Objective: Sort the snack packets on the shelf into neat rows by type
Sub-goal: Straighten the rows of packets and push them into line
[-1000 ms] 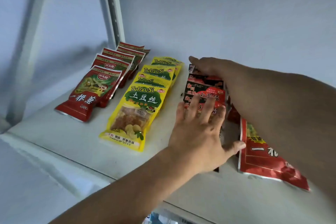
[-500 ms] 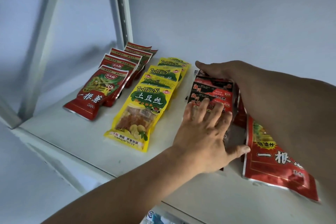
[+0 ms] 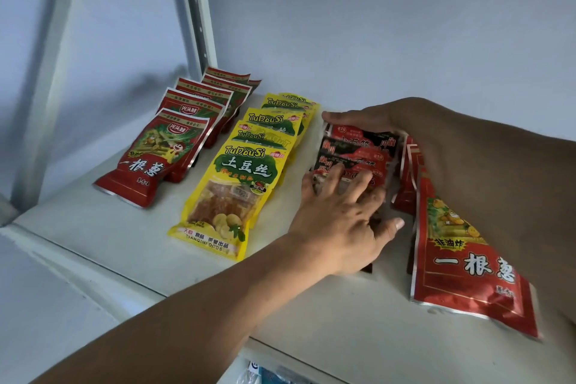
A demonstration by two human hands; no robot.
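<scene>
The left hand [image 3: 339, 221] lies flat, fingers straight, on the near end of the black-and-red packets [image 3: 358, 153]; the right hand [image 3: 371, 117] cups their far end, fingers curved over the edge; bare shelf [image 3: 93, 227] lies open toward the front lip, left of the yellow row [image 3: 237, 184]; a red packet [image 3: 461, 259] overhangs at right.

On our white shelf [image 3: 93, 227]: red packets [image 3: 174, 146] in a row at left, yellow packets [image 3: 249, 165] beside, black-red packets [image 3: 358, 146], more red ones [image 3: 461, 265] at right.
</scene>
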